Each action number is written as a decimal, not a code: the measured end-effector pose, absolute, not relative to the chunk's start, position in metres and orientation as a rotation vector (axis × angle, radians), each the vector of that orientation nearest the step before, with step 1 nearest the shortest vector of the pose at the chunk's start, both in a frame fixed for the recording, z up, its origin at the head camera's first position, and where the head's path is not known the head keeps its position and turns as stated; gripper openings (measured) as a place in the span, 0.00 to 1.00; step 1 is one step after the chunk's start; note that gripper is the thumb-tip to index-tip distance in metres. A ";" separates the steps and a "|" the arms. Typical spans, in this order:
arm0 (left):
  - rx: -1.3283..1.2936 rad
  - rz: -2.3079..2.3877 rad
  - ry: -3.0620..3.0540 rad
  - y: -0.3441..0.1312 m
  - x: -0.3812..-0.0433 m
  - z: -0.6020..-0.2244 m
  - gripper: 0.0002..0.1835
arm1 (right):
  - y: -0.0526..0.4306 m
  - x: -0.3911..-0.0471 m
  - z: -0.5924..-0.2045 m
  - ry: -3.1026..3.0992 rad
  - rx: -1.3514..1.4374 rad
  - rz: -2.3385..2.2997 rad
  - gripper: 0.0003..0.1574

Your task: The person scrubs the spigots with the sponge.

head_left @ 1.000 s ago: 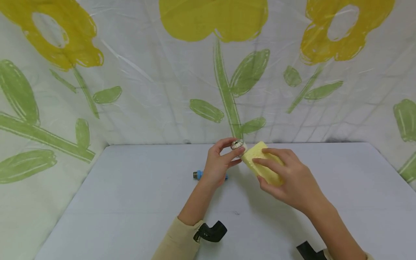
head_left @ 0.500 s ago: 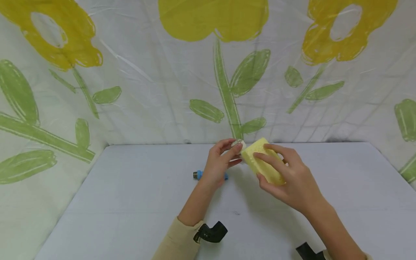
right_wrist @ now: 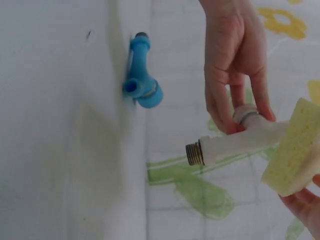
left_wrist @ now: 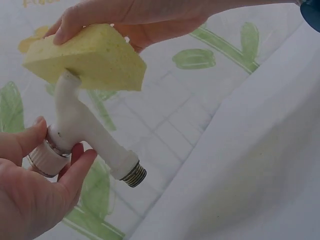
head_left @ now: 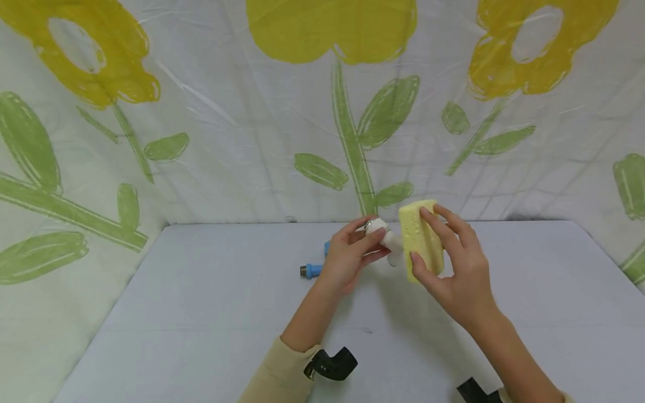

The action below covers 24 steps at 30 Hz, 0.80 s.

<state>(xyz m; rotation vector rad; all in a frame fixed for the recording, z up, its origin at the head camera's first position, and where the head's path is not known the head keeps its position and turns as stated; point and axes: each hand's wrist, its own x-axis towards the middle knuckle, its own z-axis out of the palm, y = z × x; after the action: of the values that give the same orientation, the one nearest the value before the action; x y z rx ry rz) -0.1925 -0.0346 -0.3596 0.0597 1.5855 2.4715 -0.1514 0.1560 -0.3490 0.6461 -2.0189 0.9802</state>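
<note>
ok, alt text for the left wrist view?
Left hand grips a white tap by its knob; the right hand holds a yellow sponge at the tap's spout. Behind: a pale backdrop with green leaves.

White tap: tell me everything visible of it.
The white tap looks plastic, with a ridged knob, a silvery ring and a threaded, metallic-looking end. The left hand grips it by the knob, tilted above the table. Its spout appears to touch the yellow sponge in the right hand.
</note>
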 end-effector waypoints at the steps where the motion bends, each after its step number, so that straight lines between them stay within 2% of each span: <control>1: 0.048 2.482 1.571 -0.034 -0.192 -0.360 0.22 | 0.156 -0.151 -0.349 -2.024 0.642 1.011 0.35; 10: 0.014 2.515 1.538 -0.033 -0.192 -0.361 0.22 | 0.156 -0.145 -0.350 -2.172 0.602 1.143 0.52; 18: 0.028 2.509 1.524 -0.033 -0.191 -0.362 0.20 | 0.159 -0.139 -0.342 -2.295 0.424 1.403 0.50; 24: 0.018 2.526 1.492 -0.032 -0.190 -0.361 0.19 | 0.158 -0.138 -0.339 -2.274 0.421 1.563 0.48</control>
<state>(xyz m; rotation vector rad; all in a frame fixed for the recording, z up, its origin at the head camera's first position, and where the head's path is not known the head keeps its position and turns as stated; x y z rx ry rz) -0.1899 -0.0324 -0.3615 0.0182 1.4915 2.5261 -0.1379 0.1579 -0.3386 0.4214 -2.2740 1.5629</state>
